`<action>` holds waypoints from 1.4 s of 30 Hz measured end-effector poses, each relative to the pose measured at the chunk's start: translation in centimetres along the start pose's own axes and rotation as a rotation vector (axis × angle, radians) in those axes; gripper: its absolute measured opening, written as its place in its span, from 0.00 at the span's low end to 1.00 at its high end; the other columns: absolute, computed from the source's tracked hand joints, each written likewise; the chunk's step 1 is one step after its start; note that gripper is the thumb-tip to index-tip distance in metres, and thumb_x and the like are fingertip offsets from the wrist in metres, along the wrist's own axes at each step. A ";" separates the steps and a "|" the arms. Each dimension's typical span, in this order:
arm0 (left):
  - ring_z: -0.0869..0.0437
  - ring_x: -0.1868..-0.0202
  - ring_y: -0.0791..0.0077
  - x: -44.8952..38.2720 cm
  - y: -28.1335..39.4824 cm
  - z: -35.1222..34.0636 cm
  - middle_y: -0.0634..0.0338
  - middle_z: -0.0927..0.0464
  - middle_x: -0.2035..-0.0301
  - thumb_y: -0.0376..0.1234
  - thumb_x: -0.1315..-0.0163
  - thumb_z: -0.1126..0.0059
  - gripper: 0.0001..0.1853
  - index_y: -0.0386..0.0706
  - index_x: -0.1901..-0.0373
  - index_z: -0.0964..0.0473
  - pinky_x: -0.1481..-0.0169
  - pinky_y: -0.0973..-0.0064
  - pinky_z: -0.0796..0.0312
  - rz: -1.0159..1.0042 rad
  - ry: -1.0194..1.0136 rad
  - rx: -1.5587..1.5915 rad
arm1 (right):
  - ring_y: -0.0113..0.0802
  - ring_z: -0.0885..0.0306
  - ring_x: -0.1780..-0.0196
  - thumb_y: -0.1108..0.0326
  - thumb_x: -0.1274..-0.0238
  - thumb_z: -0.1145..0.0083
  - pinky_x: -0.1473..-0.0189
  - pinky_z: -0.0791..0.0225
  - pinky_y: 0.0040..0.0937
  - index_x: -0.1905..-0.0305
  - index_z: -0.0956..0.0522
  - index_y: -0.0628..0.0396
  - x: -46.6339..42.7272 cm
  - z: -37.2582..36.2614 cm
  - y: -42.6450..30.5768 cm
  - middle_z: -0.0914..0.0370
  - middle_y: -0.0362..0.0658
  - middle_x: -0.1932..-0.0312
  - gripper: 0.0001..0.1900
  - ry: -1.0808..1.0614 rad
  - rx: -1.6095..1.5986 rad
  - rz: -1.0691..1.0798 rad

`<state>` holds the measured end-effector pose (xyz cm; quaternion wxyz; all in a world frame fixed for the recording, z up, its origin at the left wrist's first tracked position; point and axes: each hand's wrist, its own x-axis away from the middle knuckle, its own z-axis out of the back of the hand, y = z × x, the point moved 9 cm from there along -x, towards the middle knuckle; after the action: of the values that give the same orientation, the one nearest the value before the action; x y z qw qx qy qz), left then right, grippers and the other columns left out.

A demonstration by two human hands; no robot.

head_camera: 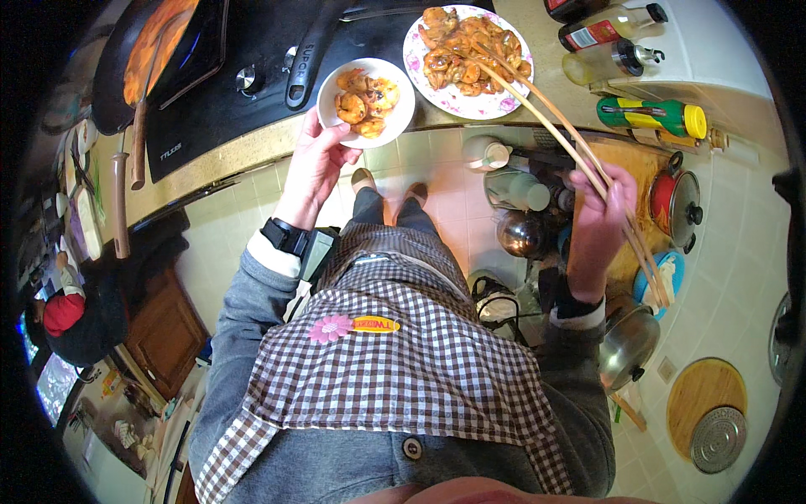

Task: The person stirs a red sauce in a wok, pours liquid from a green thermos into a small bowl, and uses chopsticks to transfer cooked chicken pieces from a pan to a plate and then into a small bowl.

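My left hand [321,157] holds a small white bowl [406,113] with several cooked shrimp [368,101] in it, the thumb over its rim. In my right hand [604,195] is a pair of long wooden chopsticks [548,120]. Their tips reach into a heap of sauced shrimp [466,53] on a white plate with a pink floral rim [415,60]. That plate lies on the counter by the stove's edge, just right of the bowl. Whether the tips grip a shrimp, I cannot tell.
A wok [113,69] with reddish sauce and a wooden-handled utensil [138,145] sits on the black stove [252,38] at left. Sauce bottles [592,63] and a green container with a yellow cap [648,116] stand or lie at right. A lidded pot [677,201] is farther right. Another person's red sleeve [63,312] shows far left.
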<state>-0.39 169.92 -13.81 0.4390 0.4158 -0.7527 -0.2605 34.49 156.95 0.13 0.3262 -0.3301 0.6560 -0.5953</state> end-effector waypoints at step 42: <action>0.19 0.75 0.70 -1.2 0.1 -2.0 0.52 0.26 0.60 0.25 0.41 0.45 0.26 0.40 0.41 0.41 0.75 0.81 0.25 0.012 -0.009 0.193 | 0.37 0.24 0.61 0.63 0.29 0.63 0.56 0.32 0.31 0.54 0.32 0.63 0.6 -1.9 4.2 0.25 0.53 0.64 0.13 0.044 -0.237 -0.400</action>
<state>1.66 170.98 -13.34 0.3950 0.4505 -0.7788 -0.1859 32.45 157.83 -3.95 0.1463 -0.4766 0.6498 -0.5738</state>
